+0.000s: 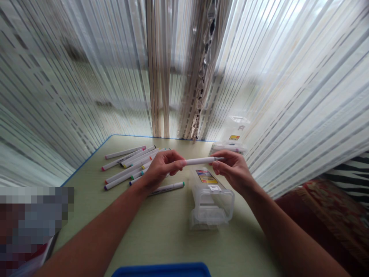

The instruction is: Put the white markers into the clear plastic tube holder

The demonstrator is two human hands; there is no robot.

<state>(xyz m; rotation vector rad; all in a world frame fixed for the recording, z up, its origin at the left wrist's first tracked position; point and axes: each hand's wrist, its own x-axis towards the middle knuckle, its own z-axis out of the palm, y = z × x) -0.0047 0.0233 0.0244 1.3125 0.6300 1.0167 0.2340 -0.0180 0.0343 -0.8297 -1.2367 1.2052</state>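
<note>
A white marker (199,161) lies level between my two hands, above the table. Its left end is pinched by the fingers of my left hand (166,163). Round its right end, where a narrower greyish tip shows, the fingers of my right hand (230,165) are closed. Just below the marker a clear plastic case (215,204) with a yellow and blue label lies on the table, its open end toward me. Several white markers with coloured ends (123,175) are spread to the left, partly behind my left hand. One with a green end (170,187) lies apart, nearer the case.
A second clear case (229,147) with markers in it stands at the back right, its lid raised. The pale green table (161,231) has a blue edge, and a blue object (161,270) shows at the front. Striped string curtains (123,69) hang behind. Patterned fabric (331,207) is at the right.
</note>
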